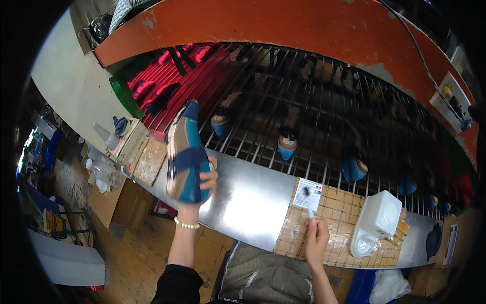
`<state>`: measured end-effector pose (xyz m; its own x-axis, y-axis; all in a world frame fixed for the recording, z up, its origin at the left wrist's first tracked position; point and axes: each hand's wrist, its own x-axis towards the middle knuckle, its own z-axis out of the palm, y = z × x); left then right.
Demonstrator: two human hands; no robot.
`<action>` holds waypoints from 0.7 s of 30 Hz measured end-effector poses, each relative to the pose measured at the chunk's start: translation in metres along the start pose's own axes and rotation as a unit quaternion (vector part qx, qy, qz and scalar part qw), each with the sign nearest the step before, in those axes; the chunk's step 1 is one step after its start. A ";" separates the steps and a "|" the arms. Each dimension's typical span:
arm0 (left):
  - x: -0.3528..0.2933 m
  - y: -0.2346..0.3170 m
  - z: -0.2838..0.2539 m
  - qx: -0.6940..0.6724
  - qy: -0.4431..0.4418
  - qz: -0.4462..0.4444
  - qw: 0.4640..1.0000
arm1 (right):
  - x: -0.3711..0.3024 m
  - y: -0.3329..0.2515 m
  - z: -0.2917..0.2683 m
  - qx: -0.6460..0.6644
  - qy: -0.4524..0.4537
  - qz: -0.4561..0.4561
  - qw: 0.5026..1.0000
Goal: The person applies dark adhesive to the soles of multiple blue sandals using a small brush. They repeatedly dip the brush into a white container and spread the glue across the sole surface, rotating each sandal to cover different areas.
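My left hand (209, 178) grips a blue, teal and tan shoe upper (188, 139), held up on end with its narrow end pointing away from me. The fingers wrap round its right side, above the metal ledge (248, 190). In my right hand (316, 237) is a small brush (311, 213) with a pale handle, pinched between thumb and fingers. Its dark tip is over a printed card (301, 196) at the ledge's edge; whether they touch I cannot tell. A white plastic dispenser (380, 215) with a round cup at its near end stands to the right of this hand.
Beyond the ledge, several similar shoes (287, 147) rest on a rack of metal bars (260, 147), under an orange hood (253, 23). Red light glows at the rack's left. Plastic bottles (107, 172) and a cardboard box (126, 205) stand at left. A grey covered seat (271, 276) is below.
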<state>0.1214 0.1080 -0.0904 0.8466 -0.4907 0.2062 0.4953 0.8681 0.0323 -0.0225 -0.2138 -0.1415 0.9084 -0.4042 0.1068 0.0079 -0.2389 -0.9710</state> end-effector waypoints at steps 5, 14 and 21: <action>0.073 0.121 -0.037 -0.105 0.260 0.034 0.959 | -0.006 -0.017 0.012 -0.129 -0.024 -0.138 0.982; 0.156 0.294 -0.109 0.000 0.355 0.257 0.899 | -0.005 -0.022 0.008 -0.148 -0.016 -0.092 0.985; 0.190 0.292 -0.166 0.031 0.297 0.387 0.872 | -0.008 -0.022 0.004 -0.168 -0.010 -0.064 0.984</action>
<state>0.4593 0.2559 -0.2042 0.8829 0.3092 -0.3533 -0.2662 0.9496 0.1656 -0.0280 -0.2013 -0.1216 0.9171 -0.3352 0.2157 -0.0136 -0.5670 -0.8236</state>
